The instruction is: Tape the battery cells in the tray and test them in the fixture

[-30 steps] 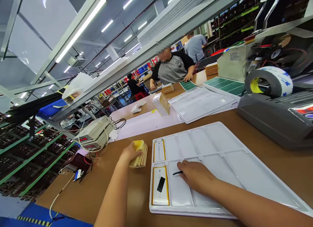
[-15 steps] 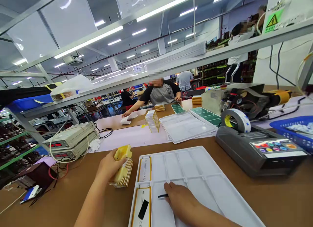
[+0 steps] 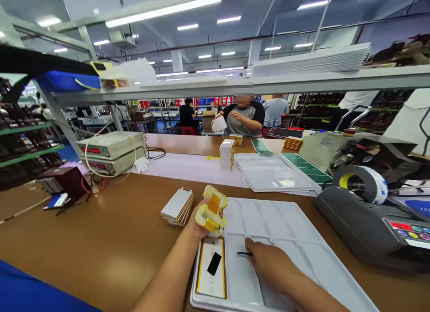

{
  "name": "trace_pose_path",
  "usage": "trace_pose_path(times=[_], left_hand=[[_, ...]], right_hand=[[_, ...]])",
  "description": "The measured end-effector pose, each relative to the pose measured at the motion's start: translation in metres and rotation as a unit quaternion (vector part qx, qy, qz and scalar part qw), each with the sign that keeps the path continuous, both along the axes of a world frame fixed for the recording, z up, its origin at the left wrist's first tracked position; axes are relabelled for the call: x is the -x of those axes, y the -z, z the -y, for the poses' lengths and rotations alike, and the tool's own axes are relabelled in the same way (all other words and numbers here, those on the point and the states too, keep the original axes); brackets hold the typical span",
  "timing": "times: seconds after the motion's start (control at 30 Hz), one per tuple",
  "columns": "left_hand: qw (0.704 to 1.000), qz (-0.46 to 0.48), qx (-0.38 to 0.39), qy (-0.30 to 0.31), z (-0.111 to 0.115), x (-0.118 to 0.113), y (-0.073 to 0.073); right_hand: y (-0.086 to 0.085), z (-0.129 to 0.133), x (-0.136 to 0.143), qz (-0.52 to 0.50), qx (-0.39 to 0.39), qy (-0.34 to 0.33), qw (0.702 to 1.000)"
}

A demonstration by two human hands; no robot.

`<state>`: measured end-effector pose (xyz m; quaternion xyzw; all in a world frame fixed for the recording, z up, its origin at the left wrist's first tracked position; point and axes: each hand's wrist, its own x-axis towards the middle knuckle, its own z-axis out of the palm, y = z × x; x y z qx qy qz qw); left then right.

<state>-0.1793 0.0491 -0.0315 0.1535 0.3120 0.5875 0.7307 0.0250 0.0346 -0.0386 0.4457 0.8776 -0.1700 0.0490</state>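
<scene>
My left hand [image 3: 197, 226] is closed round a pale yellow moulded plastic jig [image 3: 205, 217], raised and tilted over the near-left part of a white compartment tray [image 3: 295, 213]. Below it, in a left compartment, lies a flat white battery cell [image 3: 204, 269] with yellow edges and a black patch on its face. Over the tray's middle, my right hand [image 3: 268, 258] pinches a thin black strip [image 3: 243, 254], which sticks out to the left. A stack of similar cells [image 3: 178, 204] stands on the brown table left of my left hand.
A dark tape dispenser [image 3: 356, 231] with a tape roll [image 3: 363, 182] stands at right. Stacked clear trays [image 3: 272, 171] and another cell stack [image 3: 227, 155] lie beyond. Grey meters [image 3: 110, 146] sit at left. A co-worker [image 3: 245, 117] sits opposite, holding something white.
My left hand has lifted the yellow jig off the cell stack and brought it right, over the tray. My right hand still holds the black strip. The view has turned and levelled.
</scene>
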Motion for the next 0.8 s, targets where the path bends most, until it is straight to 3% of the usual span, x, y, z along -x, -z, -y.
trace_pose_path(times=[0.1,0.2,0.3,0.5,0.67,0.8], left_hand=[[0.997,0.043,-0.034,0.051,-0.002,0.001,0.008],[0.994,0.076,-0.055,0.063,-0.006,0.002,0.015],[0.993,0.093,-0.070,0.033,-0.009,0.005,0.015],[0.993,0.052,-0.107,-0.011,-0.012,0.011,0.009],[0.990,0.059,-0.116,-0.054,-0.015,0.014,0.014],[0.985,0.087,-0.121,-0.082,-0.017,0.016,0.019]], right_hand=[[-0.005,-0.003,-0.006,-0.007,0.028,0.014,1.000],[-0.011,-0.004,-0.002,-0.057,0.018,0.017,0.998],[-0.016,-0.001,0.012,-0.053,-0.041,0.018,0.998],[-0.024,0.019,0.047,0.064,-0.162,-0.010,0.985],[-0.028,0.048,0.071,0.132,-0.174,-0.038,0.975],[-0.025,0.041,0.069,0.128,-0.125,0.004,0.984]])
